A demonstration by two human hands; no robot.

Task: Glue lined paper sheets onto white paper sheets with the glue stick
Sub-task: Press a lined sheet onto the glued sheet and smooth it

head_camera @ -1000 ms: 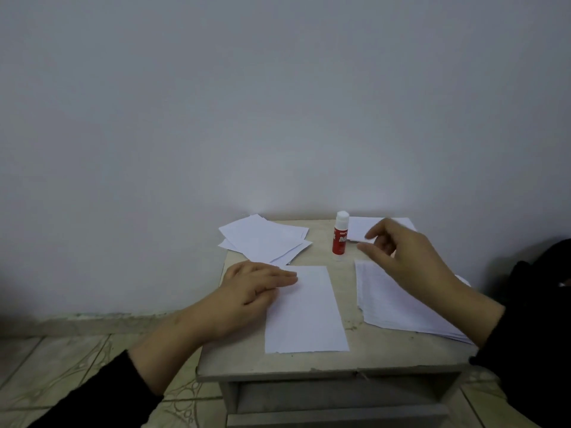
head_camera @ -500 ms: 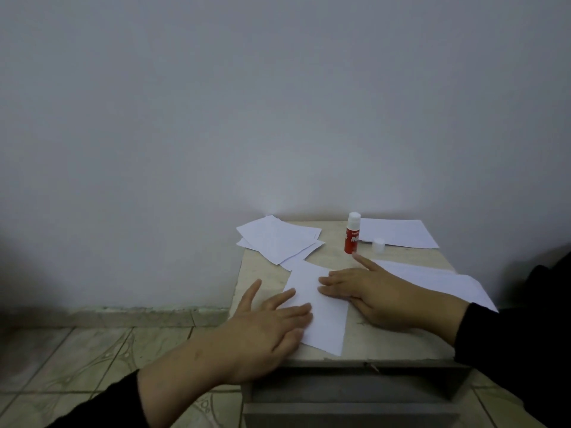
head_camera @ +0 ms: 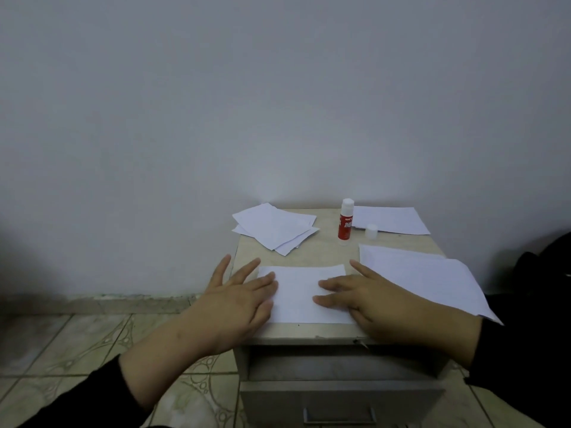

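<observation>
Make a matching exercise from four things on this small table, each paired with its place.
Things:
1. glue stick
2. loose cap
3. fanned paper pile
4. centre sheet

Places:
A. far left of the table
B. under both flat hands
C. upright, far middle
D. at the front edge of the far right sheet

Pairs: 1-C, 2-D, 3-A, 4-B

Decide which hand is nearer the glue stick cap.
Right. The right hand lies in front of the cap, on the sheet's right side; the left hand rests farther away at the left.
</observation>
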